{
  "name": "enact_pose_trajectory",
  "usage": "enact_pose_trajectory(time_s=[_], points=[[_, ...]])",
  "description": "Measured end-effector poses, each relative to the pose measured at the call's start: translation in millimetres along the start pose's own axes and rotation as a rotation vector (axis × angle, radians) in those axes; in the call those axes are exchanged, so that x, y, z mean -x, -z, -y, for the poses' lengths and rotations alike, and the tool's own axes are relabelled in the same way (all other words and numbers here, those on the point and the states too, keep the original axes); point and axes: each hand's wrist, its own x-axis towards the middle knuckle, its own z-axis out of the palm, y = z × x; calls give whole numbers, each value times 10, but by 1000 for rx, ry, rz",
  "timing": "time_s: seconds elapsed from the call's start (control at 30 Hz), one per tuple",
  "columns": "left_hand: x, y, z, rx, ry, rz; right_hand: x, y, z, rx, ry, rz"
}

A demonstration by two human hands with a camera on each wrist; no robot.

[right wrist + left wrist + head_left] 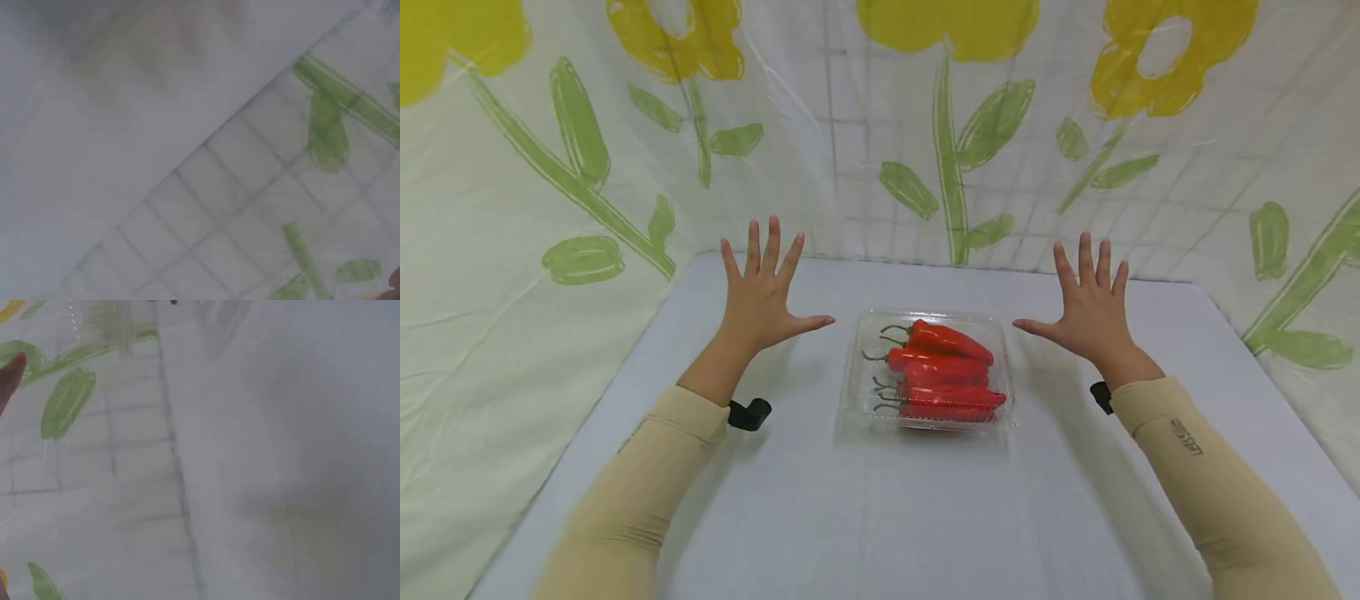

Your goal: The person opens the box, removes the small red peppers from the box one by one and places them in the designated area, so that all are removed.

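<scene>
A clear plastic clamshell box [852, 392] sits on the table in the head view, with several red peppers [943, 371] lying inside, green stems to the left. To the left of the box, my left hand [758, 300] is held up with its fingers straight and spread, thumb toward the box. On the other side, my right hand [1092, 312] mirrors it, fingers spread and thumb pointing inward. Neither hand touches the box. Only a fingertip [11, 375] shows at the edge of the left wrist view, and a sliver of finger [394, 284] in the right wrist view.
The white table [925, 517] meets a curtain [820, 167] printed with yellow flowers and green leaves at its back and sides. A black wrist mount [749, 414] is on the left wrist, another [1102, 397] on the right.
</scene>
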Motion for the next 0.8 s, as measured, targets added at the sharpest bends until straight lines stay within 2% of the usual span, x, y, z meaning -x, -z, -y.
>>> enact_pose_trajectory(time_s=[0.1,0.2,0.3,0.47,0.57,0.73,0.8], points=[[76,61,-106,72,19,-32,107,43,83,-82,-7,-14],[178,132,-238,165,70,-18,235,68,174,-192,-25,-22],[297,200,-372,282,146,36,372,84,254,-326,-59,11],[495,274,-564,518,254,104,623,135,347,-577,-167,163],[616,281,-669,669,337,169,765,150,371,-703,-242,245],[809,254,-819,907,484,278,959,45,433,-934,-299,237],[864,235,-857,978,535,296,1014,-19,485,-1027,-308,224]])
